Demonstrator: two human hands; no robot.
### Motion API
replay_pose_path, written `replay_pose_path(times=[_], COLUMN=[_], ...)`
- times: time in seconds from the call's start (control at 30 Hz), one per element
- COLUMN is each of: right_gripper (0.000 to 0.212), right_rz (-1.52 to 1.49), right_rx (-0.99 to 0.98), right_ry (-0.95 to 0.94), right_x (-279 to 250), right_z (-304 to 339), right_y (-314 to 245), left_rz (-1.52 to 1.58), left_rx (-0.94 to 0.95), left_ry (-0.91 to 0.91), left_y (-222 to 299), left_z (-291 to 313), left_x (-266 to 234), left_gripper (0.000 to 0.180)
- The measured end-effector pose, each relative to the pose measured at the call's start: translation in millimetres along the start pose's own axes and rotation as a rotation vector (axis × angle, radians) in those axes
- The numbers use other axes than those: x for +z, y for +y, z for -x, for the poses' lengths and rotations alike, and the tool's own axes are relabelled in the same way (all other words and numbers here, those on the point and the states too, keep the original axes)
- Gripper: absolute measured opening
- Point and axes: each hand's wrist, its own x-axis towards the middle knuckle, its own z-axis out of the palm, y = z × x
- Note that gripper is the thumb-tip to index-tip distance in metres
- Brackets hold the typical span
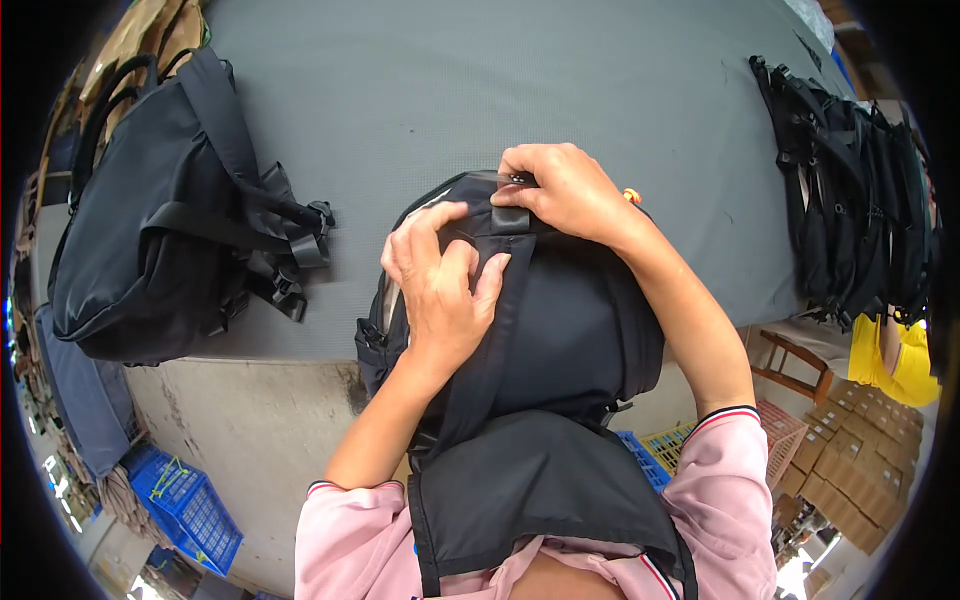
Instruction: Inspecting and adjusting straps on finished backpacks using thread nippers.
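Note:
A black backpack (pixel 590 310) lies at the table's near edge, right in front of me, with a wide strap running down its face. At its top, my right hand (pixel 570 195) pinches a small dark piece beside a short black webbing tab (pixel 510 220); the fingers hide most of that piece. My left hand (pixel 435 275) rests against the bag's upper left side, its fingers bent and apart, holding nothing that I can see. Pale lining shows along the bag's left edge by that hand. Behind my right wrist pokes out a small orange pull (pixel 631 196).
Another black backpack (pixel 150 230) with dangling straps and buckles lies on the left of the grey table (pixel 560 80). Several black bags (pixel 850 190) stand packed together at the right. Below are a blue crate (pixel 190 505), cartons (pixel 850 460) and a person in yellow (pixel 885 360).

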Motion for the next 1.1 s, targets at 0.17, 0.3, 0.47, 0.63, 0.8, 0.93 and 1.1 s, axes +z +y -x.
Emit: replay_pose_path(times=[0.17, 0.3, 0.47, 0.63, 0.8, 0.93, 1.1], right_gripper=[0.019, 0.019, 0.019, 0.016, 0.013, 0.011, 0.011], right_rz=[-0.107, -0.266, -0.508, -0.675, -0.833, -1.039, -1.006], right_rx=[0.137, 0.247, 0.326, 0.348, 0.414, 0.436, 0.608], right_ry=[-0.071, -0.116, -0.126, -0.193, -0.251, -0.334, -0.495], right_x=[-15.2, -22.6, -32.8, -36.0, -40.4, -34.3, -39.4], right_z=[-0.6, 4.3, 6.5, 7.3, 15.8, 26.5, 40.0], right_y=[-0.5, 4.6, 9.8, 10.6, 15.8, 18.7, 17.6], left_rz=[0.128, 0.221, 0.41, 0.268, 0.162, 0.164, 0.285], left_rx=[-0.09, -0.094, -0.156, -0.061, 0.099, 0.173, 0.232], left_ry=[-0.216, -0.25, -0.298, -0.273, -0.178, -0.186, -0.079], left_y=[-14.1, -13.5, -9.8, 1.4, 6.5, 17.5, 17.9], left_z=[-0.8, -13.8, -38.2, -41.0, -23.6, -22.6, -11.7], left_x=[-0.8, -2.4, -18.9, -19.7, -13.8, -20.8, -5.5], left_gripper=[0.034, 0.037, 0.048, 0.059, 0.061, 0.056, 0.048])
